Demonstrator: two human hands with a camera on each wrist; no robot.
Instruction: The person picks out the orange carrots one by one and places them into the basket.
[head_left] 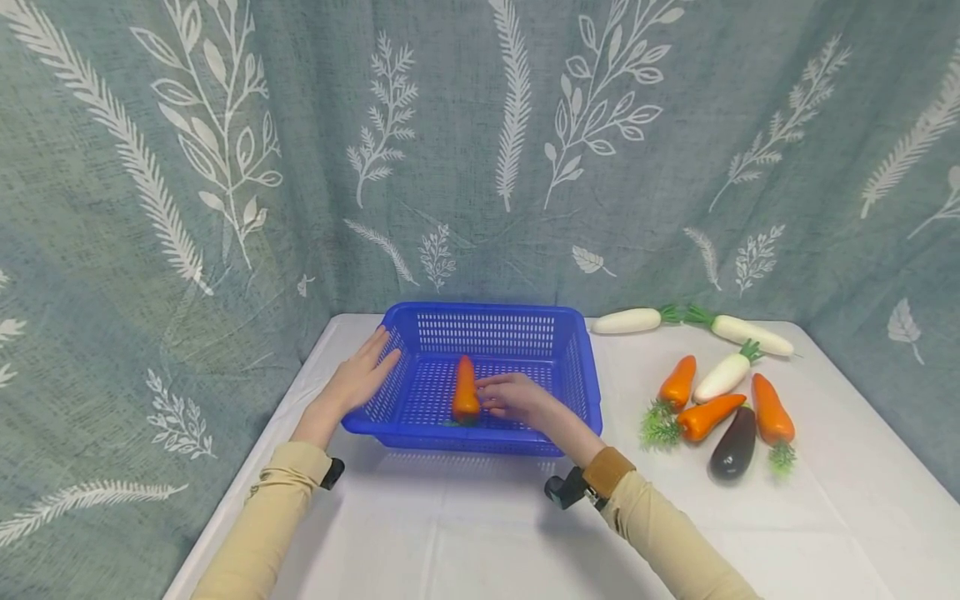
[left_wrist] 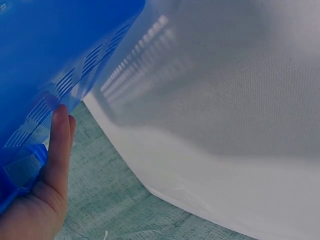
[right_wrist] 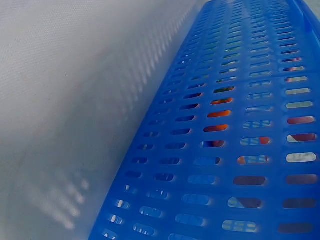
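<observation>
In the head view a blue basket (head_left: 480, 442) holds one orange carrot (head_left: 465, 387), lying lengthwise with its narrow tip toward the back. My left hand (head_left: 352, 383) rests at the basket's left rim with fingers extended; the left wrist view shows the hand (left_wrist: 55, 175) against the slotted wall (left_wrist: 65, 85). My right hand (head_left: 517, 396) reaches over the front rim, its fingers loosely bent at the carrot's right side; whether they touch it is unclear. Through the slots of the basket wall (right_wrist: 200, 160), the right wrist view shows bits of the carrot (right_wrist: 218, 114); the hand is mostly hidden there.
On the white cloth (head_left: 465, 533) right of the basket lie several white radishes (head_left: 628, 322), several orange carrots (head_left: 772, 408) with green tops and a dark eggplant (head_left: 734, 446). A patterned curtain (head_left: 465, 167) hangs behind and at both sides.
</observation>
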